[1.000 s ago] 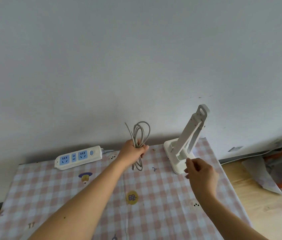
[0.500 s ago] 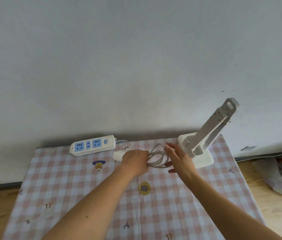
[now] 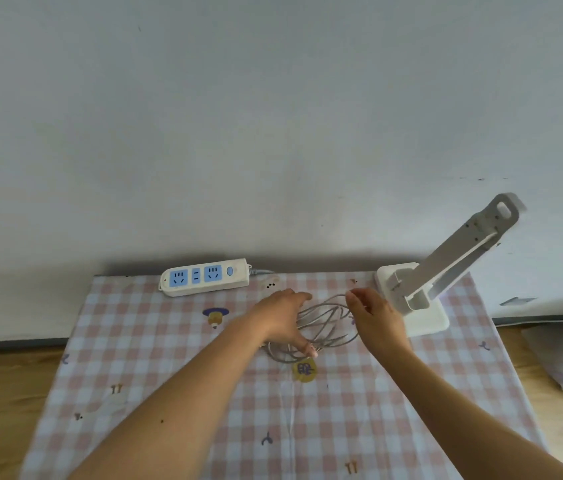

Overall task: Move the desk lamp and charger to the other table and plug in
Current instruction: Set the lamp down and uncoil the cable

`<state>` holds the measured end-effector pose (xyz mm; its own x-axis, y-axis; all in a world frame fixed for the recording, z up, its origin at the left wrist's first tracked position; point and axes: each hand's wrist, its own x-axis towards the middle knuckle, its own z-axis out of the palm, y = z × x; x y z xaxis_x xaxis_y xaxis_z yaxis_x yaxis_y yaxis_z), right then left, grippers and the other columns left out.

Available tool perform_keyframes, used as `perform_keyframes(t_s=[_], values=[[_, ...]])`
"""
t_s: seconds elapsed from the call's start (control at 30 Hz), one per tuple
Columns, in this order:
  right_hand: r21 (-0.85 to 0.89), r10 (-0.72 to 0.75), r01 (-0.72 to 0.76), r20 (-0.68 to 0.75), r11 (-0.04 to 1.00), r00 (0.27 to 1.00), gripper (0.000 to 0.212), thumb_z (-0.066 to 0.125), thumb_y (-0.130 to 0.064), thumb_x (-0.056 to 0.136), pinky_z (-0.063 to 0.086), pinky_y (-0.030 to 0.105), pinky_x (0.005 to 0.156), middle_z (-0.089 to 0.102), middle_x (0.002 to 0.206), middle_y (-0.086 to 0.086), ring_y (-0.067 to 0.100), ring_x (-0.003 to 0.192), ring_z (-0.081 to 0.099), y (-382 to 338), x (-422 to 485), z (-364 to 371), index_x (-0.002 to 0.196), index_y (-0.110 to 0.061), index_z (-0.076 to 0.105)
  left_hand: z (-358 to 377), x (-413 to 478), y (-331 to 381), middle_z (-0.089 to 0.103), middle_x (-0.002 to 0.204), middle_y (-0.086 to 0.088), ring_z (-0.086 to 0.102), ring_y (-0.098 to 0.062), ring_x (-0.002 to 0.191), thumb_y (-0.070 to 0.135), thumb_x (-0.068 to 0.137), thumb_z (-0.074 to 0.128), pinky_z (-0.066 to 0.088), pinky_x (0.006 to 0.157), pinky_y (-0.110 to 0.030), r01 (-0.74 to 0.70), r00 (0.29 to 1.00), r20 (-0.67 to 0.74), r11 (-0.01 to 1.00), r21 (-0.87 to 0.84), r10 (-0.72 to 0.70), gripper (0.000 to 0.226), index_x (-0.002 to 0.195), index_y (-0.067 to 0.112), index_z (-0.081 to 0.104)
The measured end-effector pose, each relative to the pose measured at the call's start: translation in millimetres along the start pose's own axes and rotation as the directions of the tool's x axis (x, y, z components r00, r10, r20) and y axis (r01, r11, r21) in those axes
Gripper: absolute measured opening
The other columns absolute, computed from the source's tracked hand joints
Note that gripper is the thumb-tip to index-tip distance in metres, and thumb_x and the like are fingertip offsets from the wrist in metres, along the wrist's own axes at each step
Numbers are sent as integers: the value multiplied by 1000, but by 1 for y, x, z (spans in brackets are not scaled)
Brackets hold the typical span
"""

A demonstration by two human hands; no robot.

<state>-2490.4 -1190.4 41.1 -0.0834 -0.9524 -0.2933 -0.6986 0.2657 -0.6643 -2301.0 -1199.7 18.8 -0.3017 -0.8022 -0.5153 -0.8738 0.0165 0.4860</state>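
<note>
Left hand (image 3: 282,318): bare. Left forearm (image 3: 186,403): bare, one small dark mole (image 3: 161,421) well behind the hand. Right hand (image 3: 375,318): bare. Right forearm (image 3: 463,420): bare.

White desk lamp (image 3: 446,263), arm tilted rightward, just right of loosely coiled grey charger cable (image 3: 325,320)

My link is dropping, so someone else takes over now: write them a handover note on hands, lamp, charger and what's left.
Left hand: open, spread over the coiled charger cable, thumb touching it.
Right hand: pinches a loop of it beside the desk lamp.
Lamp stands at the far right corner of the table; power strip lies along the far edge, sockets empty. Charger plug not visible.
Done: both items on the table.
Left: uncoil the cable, plug in.
</note>
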Motion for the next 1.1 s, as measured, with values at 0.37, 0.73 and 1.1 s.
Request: perform_keyframes(t_s=[0.37,0.73,1.1], values=[[-113,-254,245,-76,963,964,21,55,-21,92,44,31,91,64,116,0,20,111,55,-19,-7,18,111,-21,65,6,-14,-34,50,124,-4,49,-23,114,23,79,68,41,84,-34,73,996,-76,935,347,-50,48,124,24,52],[-139,-311,308,2,941,950,20,58,-12,87,40,22,75,69,101,-4,11,92,57,-13,-13,30,98,-23,70,13,-16,-49,53,116,-3,55,-22,102,25,77,68,48,81,-35,58,984,-179,965,256,-12,41,115,19,54],[174,-285,261,126,950,950,23,55,-45,90,56,34,67,71,66,-8,7,58,67,-61,-12,26,80,-28,67,-41,-33,-48,64,89,-6,64,-23,82,14,76,63,59,69,-38,108,947,-118,640,-761,-300,12,87,17,66]])
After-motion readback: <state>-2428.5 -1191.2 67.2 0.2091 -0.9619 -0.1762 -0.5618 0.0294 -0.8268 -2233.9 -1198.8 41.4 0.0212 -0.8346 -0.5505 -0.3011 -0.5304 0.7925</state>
